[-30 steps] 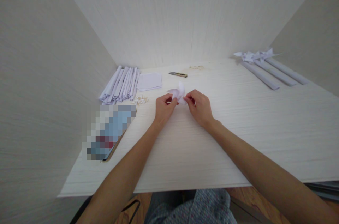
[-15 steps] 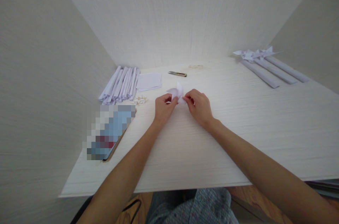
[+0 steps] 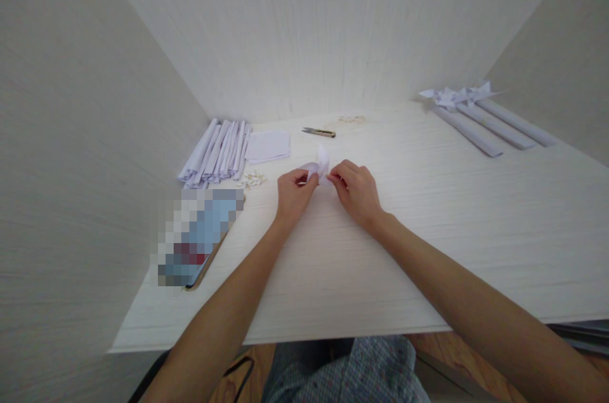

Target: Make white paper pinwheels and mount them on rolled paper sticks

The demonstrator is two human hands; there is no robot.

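Note:
Over the middle of the table, a white paper pinwheel (image 3: 324, 162) with curled blades is held between my two hands. My left hand (image 3: 295, 193) pinches it from the left, thumb in front. My right hand (image 3: 354, 190) is closed in a pinch at the pinwheel's right side, its fingertips close to the centre. Whether something small sits in the right fingertips is too fine to make out. Left of my left hand lies a small pile of tiny white and gold pieces (image 3: 252, 180).
Rolled paper sticks (image 3: 221, 152) lie at the left, beside square paper sheets (image 3: 268, 146). Thread snips (image 3: 318, 132) and thin tan strands (image 3: 351, 119) are at the back. Three pinwheels on paper sticks (image 3: 495, 129) rest at the right. A blurred phone-like device (image 3: 209, 238) lies front left.
The pinwheel's blades have shifted a little: the upper one stands higher and the left one shows less. Both hands stay in nearly the same place.

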